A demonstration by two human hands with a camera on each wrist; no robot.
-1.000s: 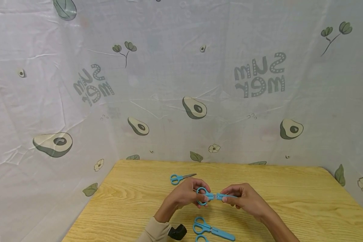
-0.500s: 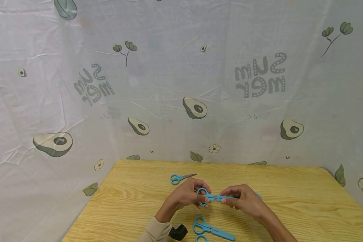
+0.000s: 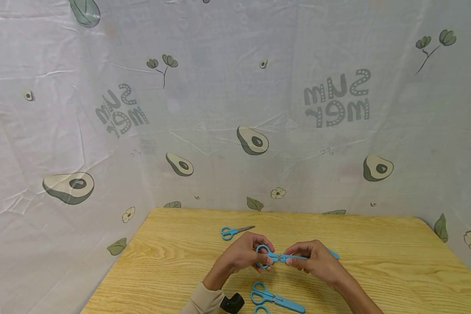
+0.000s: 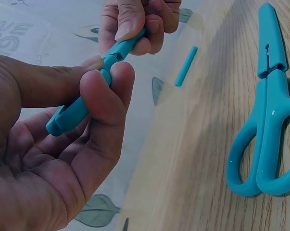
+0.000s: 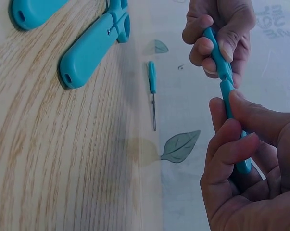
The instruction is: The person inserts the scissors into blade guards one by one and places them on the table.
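Observation:
Above the table, my left hand [image 3: 241, 254] pinches the blue handles of a pair of scissors [image 3: 274, 257] between thumb and fingers. My right hand [image 3: 318, 261] grips a blue blade cover [image 5: 227, 98] that sits over the scissors' blades. A narrow strip of metal shows between handles and cover in the head view. Both wrist views show the two hands facing each other along the scissors, with the cover nearly against the handles.
Uncovered scissors [image 3: 233, 232] lie farther back on the wooden table [image 3: 172, 261]. Covered scissors [image 3: 276, 298] lie in front of the hands, beside another blue handle loop [image 3: 261, 309] cut off by the frame. A loose blue cover [image 3: 333, 253] lies behind the right hand.
The cover and handles have drawn slightly closer, narrowing the metal gap. Both hands have shifted slightly down, and the loose cover behind the right hand has come into view.

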